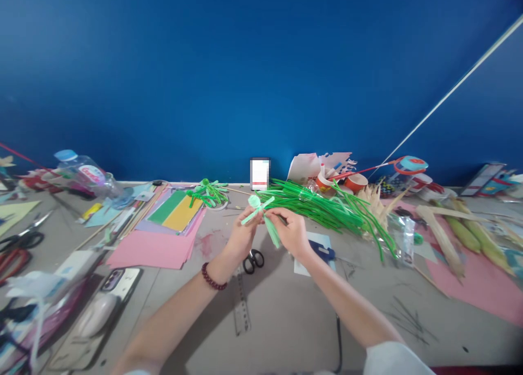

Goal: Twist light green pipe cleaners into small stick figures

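Note:
My left hand and my right hand meet above the middle of the grey table. Between them they hold a small pale-green pipe-cleaner figure with a round coiled head, side arms and a hanging tail. The left fingers pinch its arm, the right fingers grip its body. A dark red bead bracelet circles my left wrist. Just behind the hands lies a big bundle of bright green pipe cleaners.
Scissors and a clear ruler lie under my hands. Stacked coloured paper and a green pipe-cleaner shape sit left; a phone, a mouse and a plastic bottle farther left. Paper cups and corn husks crowd the right.

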A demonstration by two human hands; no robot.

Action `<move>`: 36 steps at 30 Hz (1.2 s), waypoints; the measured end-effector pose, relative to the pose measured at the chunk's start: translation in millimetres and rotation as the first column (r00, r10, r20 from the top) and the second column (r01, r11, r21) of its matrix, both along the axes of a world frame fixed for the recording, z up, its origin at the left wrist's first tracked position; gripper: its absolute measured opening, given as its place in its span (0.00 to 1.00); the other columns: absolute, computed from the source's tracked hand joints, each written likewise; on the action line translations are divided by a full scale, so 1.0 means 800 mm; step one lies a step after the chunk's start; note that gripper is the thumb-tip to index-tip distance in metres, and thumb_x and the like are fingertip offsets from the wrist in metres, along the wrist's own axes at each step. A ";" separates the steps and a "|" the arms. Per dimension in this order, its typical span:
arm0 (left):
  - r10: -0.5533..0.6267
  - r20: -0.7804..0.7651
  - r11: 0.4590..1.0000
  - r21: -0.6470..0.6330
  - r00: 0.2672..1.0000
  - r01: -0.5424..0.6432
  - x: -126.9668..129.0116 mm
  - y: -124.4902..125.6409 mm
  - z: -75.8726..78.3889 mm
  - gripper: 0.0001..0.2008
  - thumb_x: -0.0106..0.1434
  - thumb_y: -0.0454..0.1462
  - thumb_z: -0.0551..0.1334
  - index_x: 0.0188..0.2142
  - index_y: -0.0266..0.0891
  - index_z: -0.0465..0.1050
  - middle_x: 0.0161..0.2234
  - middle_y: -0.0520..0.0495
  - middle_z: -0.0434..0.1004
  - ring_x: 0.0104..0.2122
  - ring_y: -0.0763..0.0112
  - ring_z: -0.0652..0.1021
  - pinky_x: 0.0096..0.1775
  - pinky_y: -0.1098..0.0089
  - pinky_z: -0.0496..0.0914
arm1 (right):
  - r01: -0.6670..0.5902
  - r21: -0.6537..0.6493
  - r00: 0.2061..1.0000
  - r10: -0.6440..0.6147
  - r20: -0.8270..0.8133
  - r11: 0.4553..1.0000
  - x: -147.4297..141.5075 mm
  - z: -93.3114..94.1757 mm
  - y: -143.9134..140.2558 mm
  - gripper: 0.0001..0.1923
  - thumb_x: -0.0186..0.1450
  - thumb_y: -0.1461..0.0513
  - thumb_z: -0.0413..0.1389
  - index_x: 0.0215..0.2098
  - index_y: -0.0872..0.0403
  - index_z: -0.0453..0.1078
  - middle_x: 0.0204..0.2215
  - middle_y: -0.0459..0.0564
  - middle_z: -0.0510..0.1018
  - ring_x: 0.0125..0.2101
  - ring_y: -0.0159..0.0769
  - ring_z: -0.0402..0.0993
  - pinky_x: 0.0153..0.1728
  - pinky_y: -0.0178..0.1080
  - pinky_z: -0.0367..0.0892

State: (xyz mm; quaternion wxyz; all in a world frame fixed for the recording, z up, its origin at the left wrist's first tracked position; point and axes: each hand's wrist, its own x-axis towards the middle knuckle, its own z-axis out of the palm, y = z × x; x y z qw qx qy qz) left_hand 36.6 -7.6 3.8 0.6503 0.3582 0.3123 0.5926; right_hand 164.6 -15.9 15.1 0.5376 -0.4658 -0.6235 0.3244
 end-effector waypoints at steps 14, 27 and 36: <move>-0.263 0.100 0.963 -0.034 0.960 0.267 -0.006 0.004 -0.006 0.15 0.46 0.44 0.72 0.29 0.37 0.76 0.25 0.50 0.72 0.26 0.73 0.70 0.36 0.67 0.66 | -0.605 -0.512 0.761 0.253 -0.598 0.610 0.001 0.007 0.000 0.19 0.49 0.49 0.64 0.20 0.55 0.65 0.10 0.37 0.59 0.10 0.21 0.45 0.11 0.29 0.43; -0.087 0.041 0.985 -0.143 0.995 0.092 0.003 0.001 0.001 0.11 0.46 0.38 0.72 0.30 0.38 0.78 0.33 0.50 0.78 0.29 0.77 0.73 0.31 0.74 0.64 | 0.067 0.410 0.862 -0.259 0.435 0.910 0.009 -0.002 -0.002 0.10 0.67 0.64 0.48 0.36 0.54 0.72 0.31 0.50 0.78 0.32 0.33 0.74 0.32 0.32 0.64; -0.059 0.255 0.974 -0.195 0.965 0.111 0.006 -0.007 0.001 0.11 0.44 0.36 0.73 0.25 0.36 0.74 0.26 0.52 0.76 0.26 0.78 0.73 0.31 0.76 0.65 | 0.012 0.610 0.724 -0.428 0.541 0.792 0.002 -0.010 -0.011 0.09 0.67 0.64 0.49 0.35 0.55 0.72 0.24 0.49 0.76 0.24 0.32 0.72 0.26 0.33 0.61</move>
